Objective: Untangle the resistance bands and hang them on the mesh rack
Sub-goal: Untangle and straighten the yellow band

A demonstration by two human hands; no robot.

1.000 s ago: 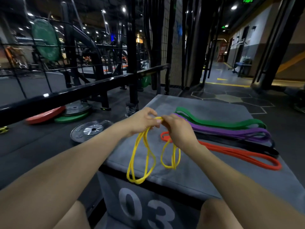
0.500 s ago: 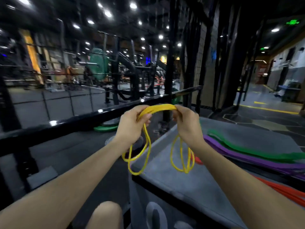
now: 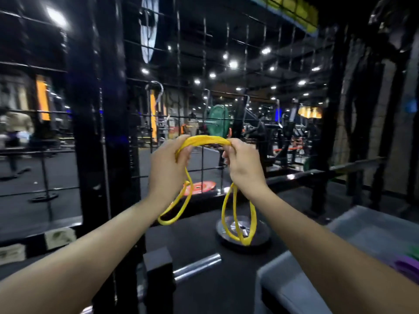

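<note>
Before mesh rack (image 3: pixel 204 71), hooks (image 3: pixel 156 89) (metal), yellow band (image 3: pixel 207 140) held up

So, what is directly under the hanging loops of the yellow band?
Under the right loops of the yellow band lies a silver weight plate on the dark floor; the loops cover part of its hub. Under the left loop is only floor. Both hands hold the band up.
</note>
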